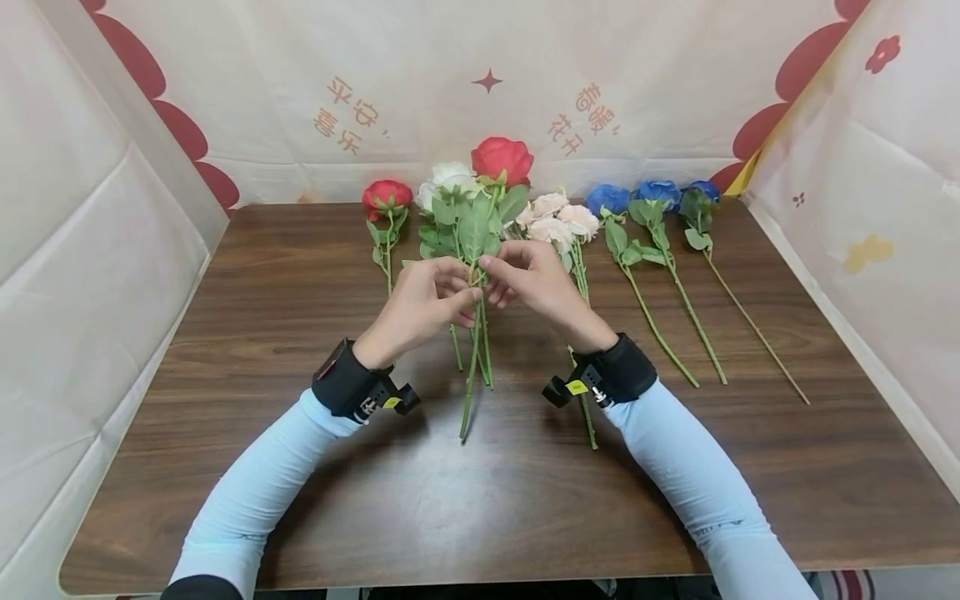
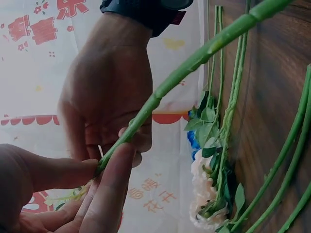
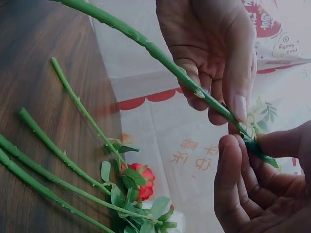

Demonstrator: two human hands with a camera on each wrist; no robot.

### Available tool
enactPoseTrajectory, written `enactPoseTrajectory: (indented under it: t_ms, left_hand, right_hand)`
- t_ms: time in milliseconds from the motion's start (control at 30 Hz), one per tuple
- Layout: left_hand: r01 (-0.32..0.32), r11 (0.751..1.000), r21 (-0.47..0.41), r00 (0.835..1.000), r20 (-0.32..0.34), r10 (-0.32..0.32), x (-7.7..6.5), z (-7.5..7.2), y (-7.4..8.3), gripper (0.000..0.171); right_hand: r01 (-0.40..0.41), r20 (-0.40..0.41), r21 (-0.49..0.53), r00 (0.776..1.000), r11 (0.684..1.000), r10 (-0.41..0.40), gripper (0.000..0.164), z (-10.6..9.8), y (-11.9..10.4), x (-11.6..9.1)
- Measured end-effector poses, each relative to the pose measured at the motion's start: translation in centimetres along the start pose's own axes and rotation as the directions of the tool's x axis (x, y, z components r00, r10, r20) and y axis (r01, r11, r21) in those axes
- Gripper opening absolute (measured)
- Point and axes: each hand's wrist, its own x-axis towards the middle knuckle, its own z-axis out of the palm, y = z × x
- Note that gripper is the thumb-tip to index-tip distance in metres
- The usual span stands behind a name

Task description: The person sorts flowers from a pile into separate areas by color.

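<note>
A red rose [image 1: 502, 160] is held between both hands over the middle of the table, its bloom pointing away and its stem slanting down toward me. My left hand [image 1: 426, 302] pinches the green stem [image 2: 160, 92] between thumb and fingers just below the leaves. Close beside it, my right hand [image 1: 542, 282] has thumb and fingers on the stem at a dark green leaf [image 3: 260, 151]. White roses [image 1: 452, 179] lie behind the held flower, with their stems passing beneath the hands. The fingers partly hide the spot where the two hands meet.
Another red rose [image 1: 387, 198] lies to the left. Pale pink flowers [image 1: 557, 223] lie just right of the hands, and blue roses [image 1: 658, 193] with long stems farther right. The brown wooden table [image 1: 247, 400] is bordered by light printed cloth [image 1: 420, 75].
</note>
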Motion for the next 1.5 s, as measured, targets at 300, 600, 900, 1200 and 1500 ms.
enactPoseTrajectory:
  t_ms: [300,600,900,1200,1500]
  left_hand:
    - [0.022,0.999,-0.03,1.0,-0.004,-0.023,0.07,0.5,-0.38,0.02]
    - [0.015,0.999,-0.028,1.0,-0.013,-0.015,0.09,0.61,-0.55,0.017]
    - [0.0,1.0,-0.01,1.0,-0.001,0.0,0.15,0.75,-0.6,0.017]
    - [-0.011,1.0,-0.006,1.0,0.003,0.011,0.19,0.78,-0.53,0.017]
    - [-0.007,0.996,0.083,1.0,0.024,0.005,0.13,-0.1,-0.36,0.026]
  right_hand:
    - [-0.026,0.005,-0.037,1.0,0.999,0.026,0.015,0.02,-0.06,0.0]
    - [-0.001,0.008,-0.066,1.0,0.998,0.001,0.015,0.04,-0.1,0.04]
    - [0.01,-0.009,-0.073,1.0,0.997,-0.011,0.014,0.02,-0.21,-0.21]
    - [0.021,-0.01,-0.102,1.0,0.995,-0.022,0.016,-0.25,-0.14,-0.1]
    - [0.017,-0.017,-0.122,1.0,0.992,-0.019,0.015,-0.32,-0.1,-0.07]
